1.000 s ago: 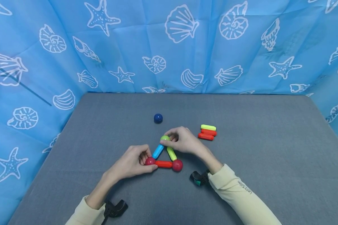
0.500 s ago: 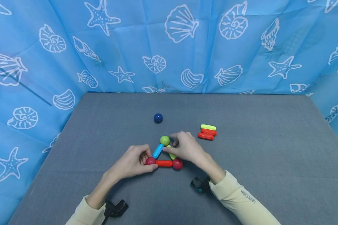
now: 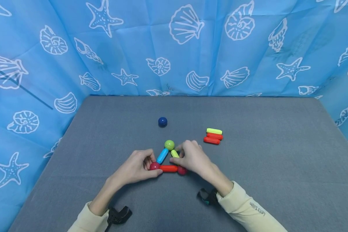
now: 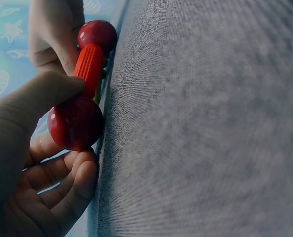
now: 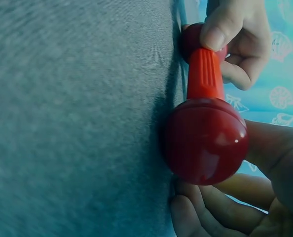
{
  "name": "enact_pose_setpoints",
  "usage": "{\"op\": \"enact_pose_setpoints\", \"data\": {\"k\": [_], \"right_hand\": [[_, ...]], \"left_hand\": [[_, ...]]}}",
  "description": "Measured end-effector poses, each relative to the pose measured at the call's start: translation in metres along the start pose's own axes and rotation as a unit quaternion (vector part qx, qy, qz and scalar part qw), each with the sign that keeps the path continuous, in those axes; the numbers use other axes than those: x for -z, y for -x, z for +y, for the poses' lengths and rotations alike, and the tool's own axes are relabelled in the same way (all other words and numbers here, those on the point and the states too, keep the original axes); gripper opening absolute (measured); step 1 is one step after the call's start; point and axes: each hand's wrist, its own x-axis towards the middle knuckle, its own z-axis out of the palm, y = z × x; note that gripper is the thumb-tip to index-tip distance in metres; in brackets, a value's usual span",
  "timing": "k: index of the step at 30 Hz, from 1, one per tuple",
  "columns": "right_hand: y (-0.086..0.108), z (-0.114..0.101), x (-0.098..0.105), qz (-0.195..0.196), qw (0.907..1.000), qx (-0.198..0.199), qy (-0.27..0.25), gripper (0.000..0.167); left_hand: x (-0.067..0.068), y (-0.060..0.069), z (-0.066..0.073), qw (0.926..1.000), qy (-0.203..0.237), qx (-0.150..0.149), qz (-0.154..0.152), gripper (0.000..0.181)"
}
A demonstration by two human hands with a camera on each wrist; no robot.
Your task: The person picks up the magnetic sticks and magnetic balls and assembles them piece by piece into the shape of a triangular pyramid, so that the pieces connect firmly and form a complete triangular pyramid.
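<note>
A triangle of rods and balls lies flat on the grey table. My left hand (image 3: 139, 166) grips its left red ball (image 3: 155, 166) between thumb and fingers, seen also in the left wrist view. From that ball a red rod (image 3: 169, 169) runs to the right red ball (image 5: 205, 141), and a blue rod (image 3: 162, 156) runs up to the green ball (image 3: 169, 145). My right hand (image 3: 195, 158) holds the yellow-green rod (image 3: 175, 153) between thumb and fingers, partly covering it and the right red ball.
A dark blue ball (image 3: 162, 121) lies behind the triangle. To the right, a yellow-green rod (image 3: 214, 131) and two red rods (image 3: 211, 140) lie side by side. A blue shell-patterned curtain (image 3: 179, 48) hangs along the table's back and sides.
My right hand has let go of the green ball and moved down and slightly right, along the yellow-green rod. My left hand has kept its grip on the left red ball.
</note>
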Motion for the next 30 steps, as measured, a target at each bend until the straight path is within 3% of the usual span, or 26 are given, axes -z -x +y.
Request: {"op": "enact_pose_setpoints", "data": {"k": [8, 14, 21, 30], "right_hand": [[0.002, 0.002, -0.004, 0.01, 0.9999, 0.011, -0.003, 0.013], [0.004, 0.002, -0.003, 0.028, 0.9992, 0.014, -0.023, 0.029], [0.003, 0.003, -0.002, 0.032, 0.9989, 0.017, -0.028, 0.031], [0.002, 0.011, 0.001, 0.04, 0.9973, 0.06, -0.017, 0.03]], "left_hand": [[-0.001, 0.0, -0.001, 1.0, 0.001, -0.003, 0.0, 0.026], [0.0, 0.0, 0.0, 0.9999, -0.002, 0.006, -0.011, 0.026], [0.001, -0.001, 0.0, 0.9998, 0.002, 0.006, -0.016, 0.025], [0.0, 0.0, 0.0, 0.9999, 0.0, -0.002, -0.011, 0.026]]}}
